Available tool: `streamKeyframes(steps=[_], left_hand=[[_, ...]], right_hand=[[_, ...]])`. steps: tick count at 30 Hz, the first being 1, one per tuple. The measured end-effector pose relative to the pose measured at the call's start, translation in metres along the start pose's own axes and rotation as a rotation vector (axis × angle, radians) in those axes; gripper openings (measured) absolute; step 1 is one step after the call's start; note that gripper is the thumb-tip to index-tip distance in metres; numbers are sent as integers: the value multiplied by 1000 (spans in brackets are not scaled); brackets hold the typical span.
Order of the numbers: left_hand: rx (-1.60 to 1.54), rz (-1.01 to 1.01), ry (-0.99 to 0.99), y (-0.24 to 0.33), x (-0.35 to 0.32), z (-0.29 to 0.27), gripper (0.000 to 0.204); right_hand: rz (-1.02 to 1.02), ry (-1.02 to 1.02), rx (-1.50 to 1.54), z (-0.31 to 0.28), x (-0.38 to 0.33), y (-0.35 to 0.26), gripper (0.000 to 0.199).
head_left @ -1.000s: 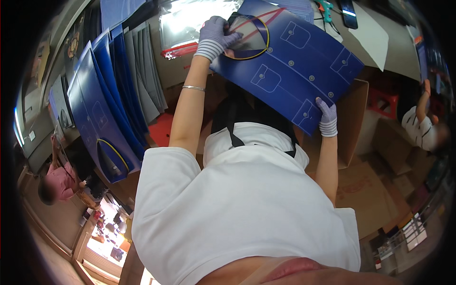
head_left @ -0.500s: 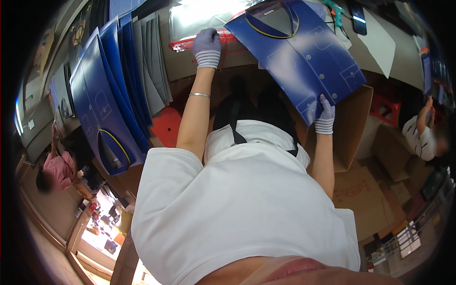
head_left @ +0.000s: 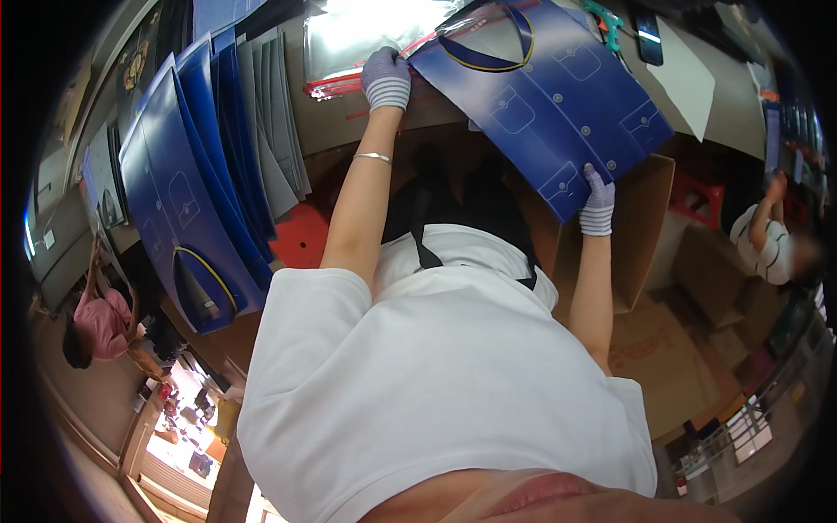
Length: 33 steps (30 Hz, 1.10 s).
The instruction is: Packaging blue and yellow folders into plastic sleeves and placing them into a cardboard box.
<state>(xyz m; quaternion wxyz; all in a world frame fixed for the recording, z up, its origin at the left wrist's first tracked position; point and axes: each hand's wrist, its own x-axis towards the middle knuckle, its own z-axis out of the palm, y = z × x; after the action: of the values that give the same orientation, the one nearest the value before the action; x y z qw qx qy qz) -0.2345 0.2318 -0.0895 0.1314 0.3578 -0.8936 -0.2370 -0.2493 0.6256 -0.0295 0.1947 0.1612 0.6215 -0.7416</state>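
Observation:
A blue flat cardboard piece printed like a shirt [head_left: 558,113], with a yellow-trimmed collar opening, slants over the table edge in front of me. My right hand [head_left: 597,205], in a grey-white striped glove, grips its lower edge, thumb on top. Next to its upper left corner is my gloved left hand [head_left: 384,78], its fingers closed on the red edge of a clear plastic bag [head_left: 353,48]. That bag lies on a shiny stack of similar ones. The left fingertips are partly hidden.
More blue shirt-printed pieces [head_left: 174,200] and grey sheets [head_left: 272,122] stand in a row at left. An open cardboard box [head_left: 645,235] is below my right hand. A phone [head_left: 648,39], a teal tool [head_left: 603,24] and white paper [head_left: 684,83] lie at right. Two people work at the sides.
My left hand has shifted slightly right and up, and a red bag edge now rises toward the blue piece. The blue piece and right hand have moved only a little.

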Motion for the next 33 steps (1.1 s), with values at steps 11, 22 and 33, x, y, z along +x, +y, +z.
streamKeyframes(steps=[11,22,33], left_hand=[[-217,308,31,43,-38,-26,12],[-122,1,15,25,0,-53,38],[265,155,81,-10,20,-29,51]], right_hand=[[-36,-46,-80,39,-22,2,45],[144,-34,110,47,-29,64,55],[129,-120,30,44,5,38,48]])
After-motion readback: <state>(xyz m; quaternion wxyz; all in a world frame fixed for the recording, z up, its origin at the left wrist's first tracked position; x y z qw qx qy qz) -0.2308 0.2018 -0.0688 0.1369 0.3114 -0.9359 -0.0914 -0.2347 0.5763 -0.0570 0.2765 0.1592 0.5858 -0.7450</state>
